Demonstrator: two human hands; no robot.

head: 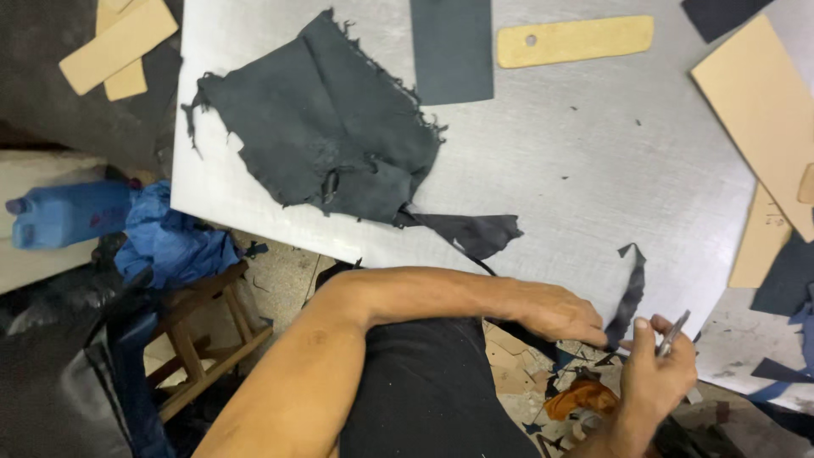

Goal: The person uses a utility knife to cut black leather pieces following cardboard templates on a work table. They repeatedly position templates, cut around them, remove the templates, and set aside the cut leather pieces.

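Observation:
My left hand (555, 311) rests at the near edge of the grey metal table (593, 170), its fingertips touching a narrow dark leather strip (629, 293) that hangs off that edge. Just right of it, my right hand (657, 369) is closed around a slim metal cutting knife (674, 332), blade pointing up toward the strip. A large ragged piece of dark leather (326, 127) lies on the table's left part, with a smaller dark scrap (475, 231) beside it.
A dark rectangular leather piece (451, 51) and a tan pattern with a hole (575, 41) lie at the far edge. Tan card patterns (763, 110) sit right. A blue bottle (64, 212), blue cloth (174, 242) and wooden stool (203, 339) stand left below the table.

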